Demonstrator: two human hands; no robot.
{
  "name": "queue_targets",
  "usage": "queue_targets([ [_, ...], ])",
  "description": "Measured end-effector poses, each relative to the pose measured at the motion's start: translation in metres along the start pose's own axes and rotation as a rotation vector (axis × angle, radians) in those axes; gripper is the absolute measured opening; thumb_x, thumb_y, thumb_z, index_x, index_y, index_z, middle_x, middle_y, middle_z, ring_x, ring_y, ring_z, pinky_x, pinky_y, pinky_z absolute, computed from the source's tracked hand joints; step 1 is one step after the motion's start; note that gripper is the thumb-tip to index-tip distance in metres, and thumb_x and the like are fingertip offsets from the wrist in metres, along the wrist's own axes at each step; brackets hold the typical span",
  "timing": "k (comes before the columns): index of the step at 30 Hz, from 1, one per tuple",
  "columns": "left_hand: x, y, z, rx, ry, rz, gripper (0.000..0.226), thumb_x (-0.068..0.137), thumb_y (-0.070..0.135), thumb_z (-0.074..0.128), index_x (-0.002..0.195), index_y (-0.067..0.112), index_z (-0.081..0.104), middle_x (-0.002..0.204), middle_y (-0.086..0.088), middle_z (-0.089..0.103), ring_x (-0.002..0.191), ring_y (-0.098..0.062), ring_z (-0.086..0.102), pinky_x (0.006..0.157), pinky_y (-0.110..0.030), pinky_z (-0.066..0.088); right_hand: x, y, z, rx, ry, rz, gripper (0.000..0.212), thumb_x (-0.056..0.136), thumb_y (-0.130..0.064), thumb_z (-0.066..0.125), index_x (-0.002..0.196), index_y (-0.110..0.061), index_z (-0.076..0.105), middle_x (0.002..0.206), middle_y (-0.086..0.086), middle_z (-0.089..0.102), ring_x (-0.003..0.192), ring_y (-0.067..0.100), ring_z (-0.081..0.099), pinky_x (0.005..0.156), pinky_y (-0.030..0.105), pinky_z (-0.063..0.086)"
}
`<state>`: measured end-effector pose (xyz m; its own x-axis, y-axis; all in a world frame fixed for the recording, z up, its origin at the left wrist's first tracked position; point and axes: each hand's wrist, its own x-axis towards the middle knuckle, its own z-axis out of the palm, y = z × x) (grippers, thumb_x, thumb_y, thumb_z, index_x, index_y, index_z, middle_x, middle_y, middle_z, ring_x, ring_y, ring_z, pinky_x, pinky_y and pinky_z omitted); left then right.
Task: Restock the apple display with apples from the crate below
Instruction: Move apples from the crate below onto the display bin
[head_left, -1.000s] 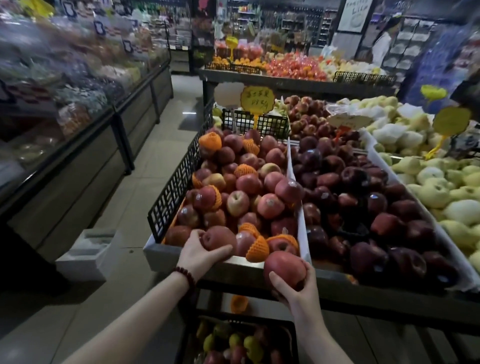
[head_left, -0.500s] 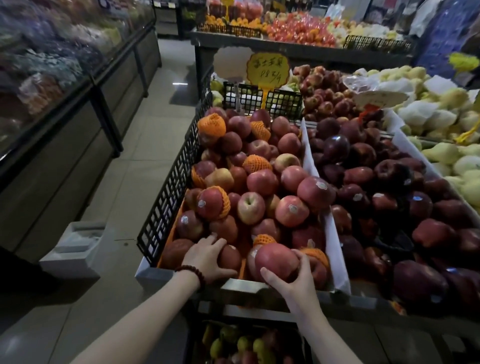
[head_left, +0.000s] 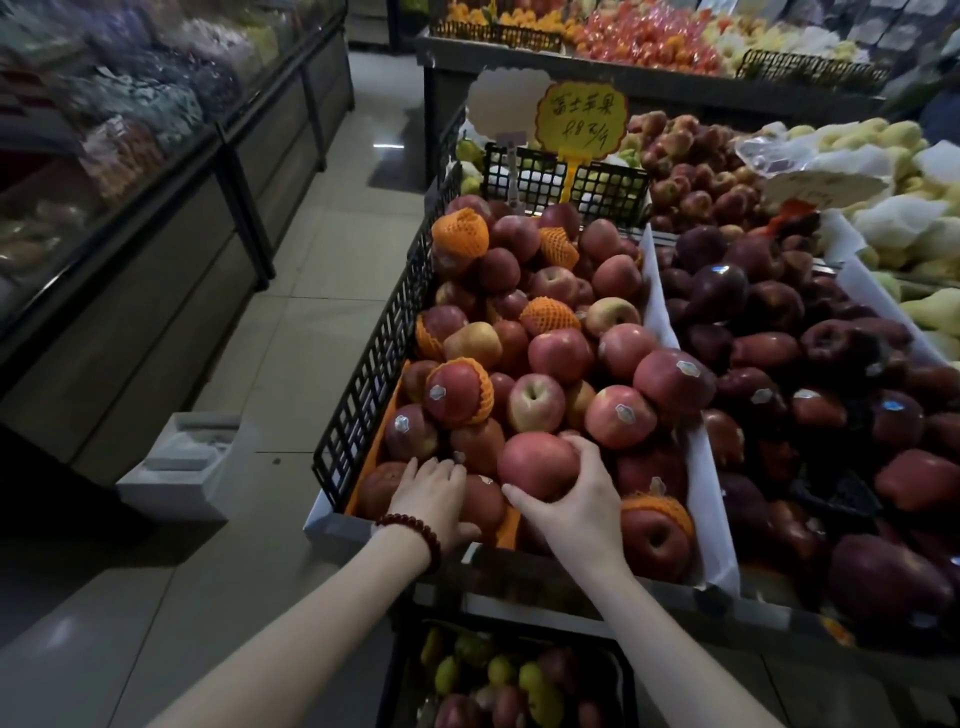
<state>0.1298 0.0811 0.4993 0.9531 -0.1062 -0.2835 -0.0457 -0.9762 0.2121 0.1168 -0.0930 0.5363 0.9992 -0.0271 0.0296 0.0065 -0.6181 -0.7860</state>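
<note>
The apple display is a black mesh-sided bin piled with red apples, some in orange foam nets. My right hand grips a large red apple at the pile's near edge, just above the front row. My left hand, with a bead bracelet on the wrist, lies fingers spread on a dark red apple in the front left corner. Below the shelf, the crate holds mixed red and green fruit, partly hidden by my arms.
Dark red apples fill the neighbouring bin to the right, behind a white divider. Pale pears lie further right. A yellow price sign stands at the back. A white box sits on the tiled aisle floor beside a glass counter.
My right hand has carried the red apple up from the shelf's front edge onto the pile. My left hand stayed on the front-left apple. The view tilted downward and closer.
</note>
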Motion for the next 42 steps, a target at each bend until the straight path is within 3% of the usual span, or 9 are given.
queue_targets([
  [5, -0.010, -0.009, -0.002, -0.060, 0.088, -0.016, 0.066, 0.089, 0.046, 0.047, 0.143, 0.013, 0.029, 0.148, -0.006, 0.039, 0.143, -0.021, 0.024, 0.120, -0.042, 0.005, 0.025, 0.004, 0.034, -0.175, -0.096, -0.027, 0.091, 0.072, -0.037, 0.081, 0.143, -0.015, 0.027, 0.142, 0.007, 0.041, 0.130, 0.024, 0.046, 0.107, 0.035, 0.041],
  [11, -0.016, -0.024, 0.003, -0.069, 0.146, 0.005, 0.053, 0.093, 0.039, 0.043, 0.139, 0.015, 0.037, 0.144, -0.004, 0.043, 0.143, -0.023, 0.023, 0.120, -0.041, 0.003, 0.027, 0.014, 0.039, -0.454, -0.098, -0.083, 0.097, 0.078, -0.056, 0.067, 0.149, -0.015, 0.015, 0.153, 0.009, 0.034, 0.143, 0.027, 0.032, 0.117, 0.050, 0.029],
  [16, -0.022, -0.015, 0.005, -0.168, 0.269, 0.032, 0.050, 0.092, 0.034, 0.046, 0.138, 0.016, 0.040, 0.145, -0.005, 0.043, 0.143, -0.022, 0.025, 0.119, -0.038, 0.004, 0.023, 0.004, 0.023, -0.365, -0.167, -0.066, 0.115, 0.073, -0.070, 0.063, 0.154, -0.020, -0.002, 0.161, 0.012, 0.014, 0.149, 0.031, 0.013, 0.120, 0.049, 0.017],
  [20, -0.040, 0.007, 0.004, -0.289, 0.571, 0.044, 0.033, 0.088, 0.026, 0.056, 0.118, 0.012, 0.061, 0.127, -0.009, 0.058, 0.122, -0.026, 0.051, 0.107, -0.034, 0.034, -0.004, -0.005, -0.004, 0.053, 0.080, -0.199, 0.047, 0.089, -0.032, 0.065, 0.131, -0.015, 0.051, 0.126, 0.005, 0.058, 0.115, 0.015, 0.055, 0.097, 0.030, 0.050],
  [22, -0.056, 0.024, 0.006, -0.394, 0.641, 0.000, 0.023, 0.087, 0.023, 0.057, 0.106, 0.014, 0.065, 0.113, -0.005, 0.061, 0.105, -0.022, 0.056, 0.094, -0.035, 0.046, -0.025, -0.003, -0.014, 0.210, 0.027, -0.151, 0.014, 0.092, -0.023, 0.061, 0.104, -0.016, 0.064, 0.093, -0.001, 0.069, 0.084, 0.009, 0.065, 0.075, 0.023, 0.055],
  [27, -0.092, 0.060, 0.051, -0.762, 0.433, -0.168, 0.018, 0.087, 0.029, 0.055, 0.081, 0.017, 0.069, 0.080, 0.002, 0.070, 0.077, -0.012, 0.063, 0.072, -0.027, 0.048, -0.080, 0.050, -0.011, 0.509, -0.218, 0.056, 0.023, 0.095, -0.023, 0.058, 0.080, -0.011, 0.070, 0.063, -0.001, 0.067, 0.063, 0.014, 0.065, 0.057, 0.028, 0.054],
  [35, -0.093, 0.057, 0.188, -0.868, 0.168, -0.240, 0.021, 0.093, 0.032, 0.050, 0.096, 0.021, 0.068, 0.082, 0.009, 0.063, 0.070, -0.004, 0.058, 0.056, -0.009, 0.044, -0.136, 0.191, 0.046, 0.464, -0.332, 0.165, 0.021, 0.096, -0.025, 0.057, 0.085, -0.020, 0.074, 0.086, -0.002, 0.075, 0.088, 0.011, 0.069, 0.075, 0.017, 0.051],
  [39, -0.068, 0.038, 0.279, -0.785, 0.113, -0.278, 0.029, 0.091, 0.034, 0.051, 0.098, 0.011, 0.067, 0.096, -0.012, 0.070, 0.076, -0.017, 0.059, 0.072, -0.033, 0.052, -0.144, 0.280, 0.092, 0.420, -0.303, 0.173, 0.025, 0.096, -0.031, 0.056, 0.087, -0.012, 0.071, 0.088, 0.008, 0.072, 0.090, 0.021, 0.068, 0.079, 0.035, 0.052],
  [42, -0.051, 0.023, 0.346, -0.770, 0.077, -0.296, 0.037, 0.091, 0.034, 0.052, 0.119, 0.012, 0.062, 0.117, -0.011, 0.065, 0.101, -0.021, 0.061, 0.081, -0.031, 0.048, -0.147, 0.342, 0.127, 0.423, -0.279, 0.156, 0.028, 0.094, -0.038, 0.057, 0.089, -0.012, 0.069, 0.089, 0.008, 0.071, 0.090, 0.023, 0.069, 0.081, 0.044, 0.054],
])
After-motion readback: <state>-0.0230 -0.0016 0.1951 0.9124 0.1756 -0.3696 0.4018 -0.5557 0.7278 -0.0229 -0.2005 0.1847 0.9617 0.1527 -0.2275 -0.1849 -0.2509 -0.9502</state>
